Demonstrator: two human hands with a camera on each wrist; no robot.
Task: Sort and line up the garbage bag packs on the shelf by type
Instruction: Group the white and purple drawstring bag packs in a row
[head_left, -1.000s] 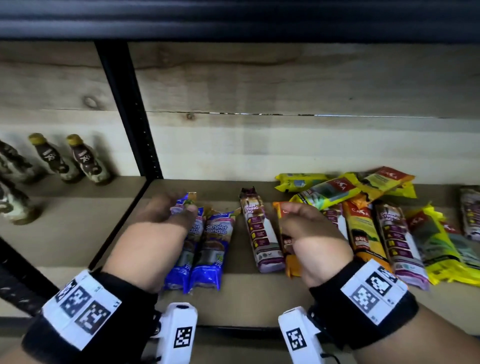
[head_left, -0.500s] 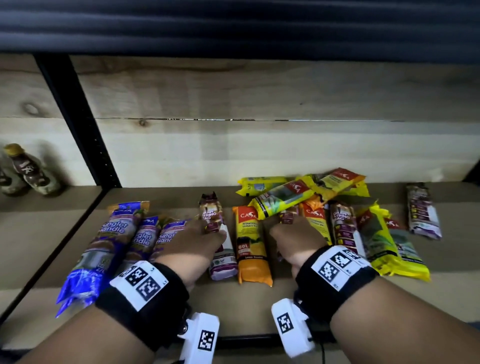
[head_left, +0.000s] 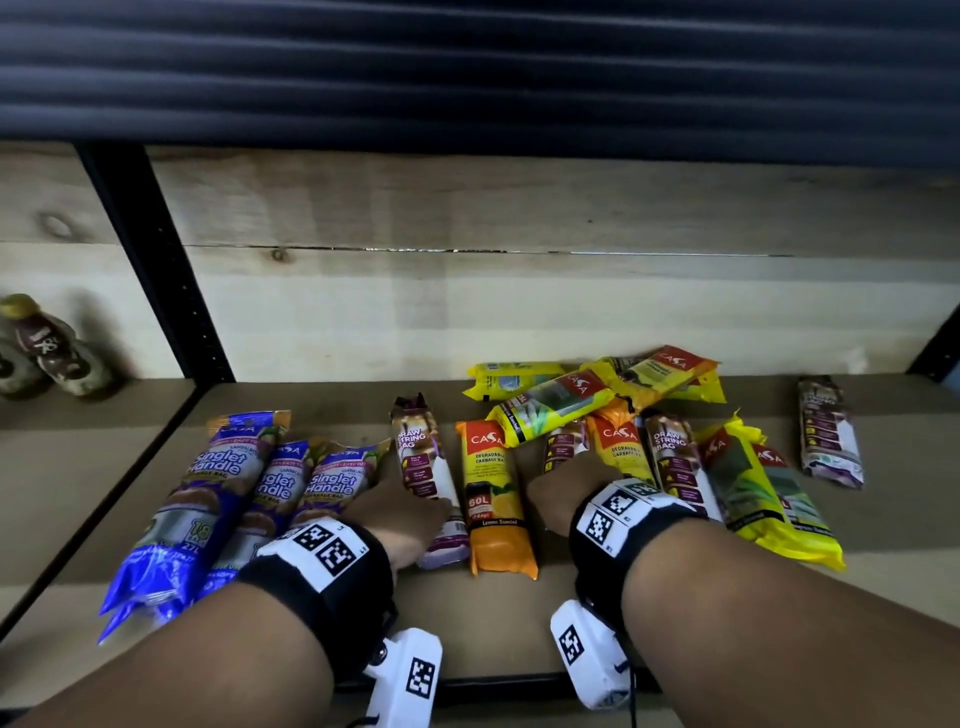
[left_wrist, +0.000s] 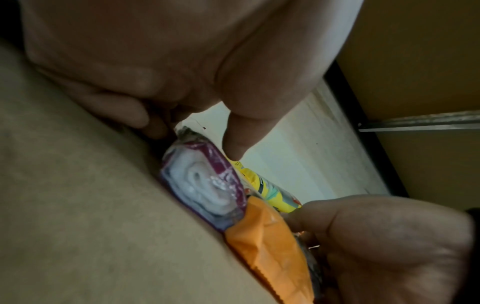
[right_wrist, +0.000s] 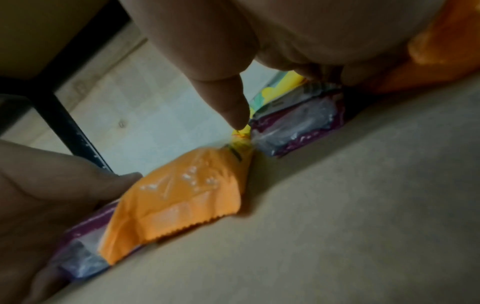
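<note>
Garbage bag packs lie on the brown shelf board (head_left: 597, 618). Three blue Singlet Handle packs (head_left: 218, 493) sit side by side at the left. Next to them, my left hand (head_left: 410, 501) grips a purple draw string pack (head_left: 423, 457), thumb on top and fingers at its far side (left_wrist: 202, 185). An orange pack (head_left: 496, 509) lies between my hands. My right hand (head_left: 558, 488) curls over a second purple draw string pack (head_left: 563, 444), whose end shows in the right wrist view (right_wrist: 298, 123). Further orange, purple and yellow packs (head_left: 748, 488) lie to the right.
A loose pile of yellow and orange packs (head_left: 597, 384) lies at the back of the shelf. One purple pack (head_left: 828, 434) sits alone at far right. A black upright post (head_left: 161, 270) divides the bays; bottles (head_left: 47, 353) stand in the left bay.
My left hand left the blue packs and moved right onto the purple pack. My right hand let go of the orange pack and moved right onto the second purple pack.
</note>
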